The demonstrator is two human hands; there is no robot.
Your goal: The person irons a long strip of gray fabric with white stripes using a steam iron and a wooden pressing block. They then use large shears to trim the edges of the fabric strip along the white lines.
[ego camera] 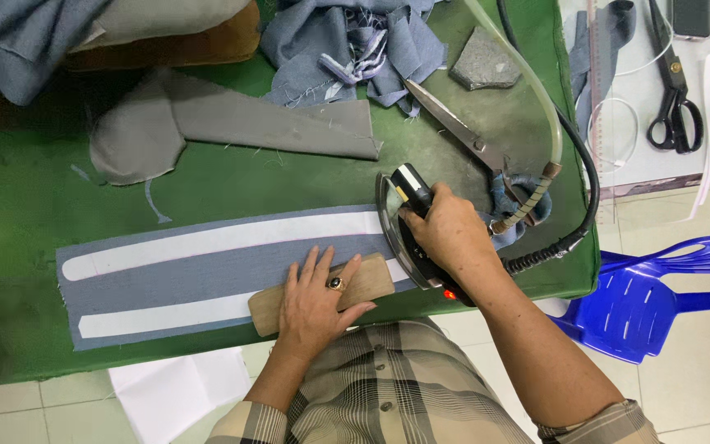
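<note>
Here, right hand (pixel 445 234) gripping iron (pixel 408 234) — left hand (pixel 314 304) on wooden block (pixel 371 279).

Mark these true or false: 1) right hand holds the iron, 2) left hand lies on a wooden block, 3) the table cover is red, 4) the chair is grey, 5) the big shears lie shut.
1) True: the right hand holds the iron by its handle.
2) True: the left hand lies flat on the wooden block, which is on the grey fabric strip.
3) False: the table cover is green.
4) False: the plastic chair is blue.
5) False: the shears by the iron lie open.
</note>
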